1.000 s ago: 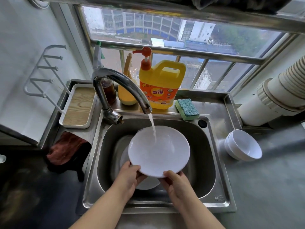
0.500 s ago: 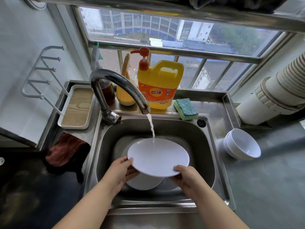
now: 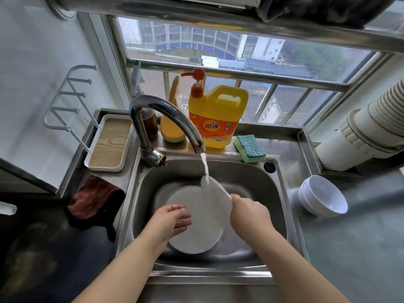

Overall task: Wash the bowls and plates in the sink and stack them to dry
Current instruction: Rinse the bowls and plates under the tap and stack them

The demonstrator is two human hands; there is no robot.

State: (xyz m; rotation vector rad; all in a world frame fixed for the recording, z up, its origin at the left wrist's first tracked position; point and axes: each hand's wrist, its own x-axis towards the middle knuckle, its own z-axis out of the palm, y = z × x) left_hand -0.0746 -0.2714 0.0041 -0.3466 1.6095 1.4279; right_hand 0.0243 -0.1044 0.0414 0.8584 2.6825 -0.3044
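Stainless steel sink (image 3: 282,189) set in a grey counter (image 3: 360,248) below a window. The right hand (image 3: 249,215) grips the near edge of a white plate (image 3: 215,189), fingers curled round its rim; the plate is tilted steeply, almost edge-on to the camera, with its upper edge under the water stream (image 3: 205,166) from the curved tap (image 3: 166,119). The plate is motion-blurred, so its exact outline cannot be told. The left hand (image 3: 172,219) hovers over the basin with fingers loosely extended and holds nothing. Beneath both hands, a second white plate (image 3: 196,232) lies flat in the sink bottom. On the counter just beyond the sink's right edge, stacked white bowls (image 3: 323,196) rest tilted on their sides. Along the back edge behind the sink: a yellow detergent bottle (image 3: 216,119) with a red pump, and a green-and-blue sponge (image 3: 250,148) at the sink's back right corner. A wood-grain tray (image 3: 109,143) and a dark red cloth (image 3: 94,199) lie on the left side.
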